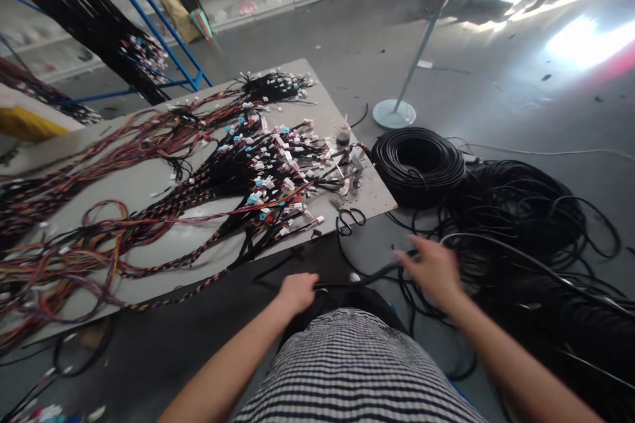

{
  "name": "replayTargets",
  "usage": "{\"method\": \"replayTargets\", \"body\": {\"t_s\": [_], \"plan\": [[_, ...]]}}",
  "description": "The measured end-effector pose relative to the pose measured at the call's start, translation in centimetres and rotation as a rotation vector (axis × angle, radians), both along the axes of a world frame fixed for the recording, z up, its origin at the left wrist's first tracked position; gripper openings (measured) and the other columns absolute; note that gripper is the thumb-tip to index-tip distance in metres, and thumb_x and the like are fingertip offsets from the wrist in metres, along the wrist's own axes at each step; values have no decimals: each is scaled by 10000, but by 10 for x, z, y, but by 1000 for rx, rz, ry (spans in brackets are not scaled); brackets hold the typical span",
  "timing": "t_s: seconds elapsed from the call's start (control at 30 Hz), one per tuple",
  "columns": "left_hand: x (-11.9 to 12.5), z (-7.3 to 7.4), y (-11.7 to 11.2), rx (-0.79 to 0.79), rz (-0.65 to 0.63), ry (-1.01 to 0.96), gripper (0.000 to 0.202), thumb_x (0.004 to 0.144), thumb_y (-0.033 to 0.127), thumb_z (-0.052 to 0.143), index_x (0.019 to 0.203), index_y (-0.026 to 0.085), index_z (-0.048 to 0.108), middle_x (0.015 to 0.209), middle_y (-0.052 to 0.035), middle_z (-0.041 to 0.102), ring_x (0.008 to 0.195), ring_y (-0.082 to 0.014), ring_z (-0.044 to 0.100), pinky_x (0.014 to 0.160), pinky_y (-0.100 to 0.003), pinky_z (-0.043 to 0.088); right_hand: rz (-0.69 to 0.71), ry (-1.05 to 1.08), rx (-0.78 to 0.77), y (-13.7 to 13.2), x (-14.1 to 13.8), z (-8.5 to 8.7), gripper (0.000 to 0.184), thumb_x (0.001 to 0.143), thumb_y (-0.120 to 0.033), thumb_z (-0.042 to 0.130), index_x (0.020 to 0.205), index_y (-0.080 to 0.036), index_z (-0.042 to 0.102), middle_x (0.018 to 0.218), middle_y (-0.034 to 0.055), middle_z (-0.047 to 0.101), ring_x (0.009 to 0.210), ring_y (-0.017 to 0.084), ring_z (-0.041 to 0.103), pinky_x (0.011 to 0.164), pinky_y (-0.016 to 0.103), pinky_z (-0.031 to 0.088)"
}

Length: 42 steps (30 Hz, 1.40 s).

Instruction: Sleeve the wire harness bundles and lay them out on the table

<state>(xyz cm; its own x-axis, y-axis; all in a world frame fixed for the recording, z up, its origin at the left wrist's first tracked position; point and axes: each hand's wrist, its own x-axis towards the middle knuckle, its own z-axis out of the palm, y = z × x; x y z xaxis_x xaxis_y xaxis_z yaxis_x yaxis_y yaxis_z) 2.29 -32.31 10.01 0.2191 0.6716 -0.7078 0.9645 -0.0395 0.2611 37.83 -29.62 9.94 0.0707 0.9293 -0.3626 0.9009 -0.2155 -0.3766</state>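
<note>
My left hand (297, 293) is closed around a black tube (370, 277) in front of my lap; the fingertips are partly hidden. My right hand (437, 272) hovers at the tube's right part, thumb and fingers apart and slightly blurred; whether it touches the tube is unclear. On the near table corner lies a pair of black-handled scissors (351, 219). Beyond them spreads a pile of wire harnesses (278, 165) with white, blue and red connectors. Several braided, multicoloured wire bundles (169, 218) run leftward from it.
The pale table (322, 89) fills the left side. A small bottle (343, 132) stands near its right edge. On the floor to the right sit a black tubing coil (419, 162) and loose black tubing (526, 211). Behind are a pole base (394, 114) and a blue rack (161, 26).
</note>
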Motion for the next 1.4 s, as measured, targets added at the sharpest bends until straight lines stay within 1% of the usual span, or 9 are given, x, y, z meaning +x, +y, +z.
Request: {"method": "replayTargets", "body": {"t_s": [0.07,0.13,0.3,0.37,0.57,0.67,0.83,1.07,1.4], "plan": [[45,7,21,97,8,-116,273,836,252,534,1094,255,622,1092,-85,708,1011,-263,668,843,-339,488,-9,-33,9,-3,-2,-6,476,889,-633,414,842,-265,713,724,95,666,758,261,639,619,298,427],[36,8,25,139,82,-113,257,844,256,526,1089,259,604,1070,-64,711,1004,-246,668,817,-316,486,-24,-80,13,-4,15,-10,470,881,-633,419,827,-268,711,738,103,670,773,272,644,624,308,434],[-118,-6,-28,10,360,228,235,880,220,444,1018,212,634,1051,-84,718,1005,-265,668,778,-318,480,-108,-240,-116,-2,90,-9,477,876,-622,405,782,-259,700,740,123,678,746,317,655,612,364,450],[-142,-10,-43,-29,378,278,276,890,211,417,1054,194,639,1067,-105,717,1011,-278,670,781,-336,484,-112,-316,-179,2,87,-4,443,847,-596,465,856,-233,719,778,147,692,763,357,658,626,413,467],[-7,9,-5,38,41,-41,242,843,280,529,1047,234,650,1024,-99,732,973,-289,690,781,-338,492,291,245,-1,0,-105,11,572,831,-510,598,1293,-173,612,1162,143,670,1071,288,631,935,400,476],[3,20,14,99,82,-81,249,853,344,530,1044,239,651,1019,-91,730,965,-289,688,766,-333,492,339,502,-177,-7,-154,16,502,903,-532,498,1256,-205,642,1036,84,716,927,239,671,829,347,508],[-54,23,15,56,171,9,226,877,300,480,996,268,669,994,-67,732,960,-263,683,760,-319,483,416,464,-221,-5,-128,20,434,902,-530,494,1081,-214,731,1043,73,721,949,256,669,846,351,501],[8,40,63,124,5,-151,260,852,341,528,1061,265,662,990,-78,726,946,-269,677,793,-340,489,475,550,-146,25,-154,32,369,916,-412,498,1155,-219,703,1118,67,702,1002,243,660,903,350,500],[38,39,180,101,-87,-182,282,861,290,504,1066,257,695,992,-88,727,958,-273,669,782,-333,489,412,574,-9,133,-103,28,372,916,-418,517,1187,-235,696,1150,69,692,1048,245,652,938,355,495]]}}
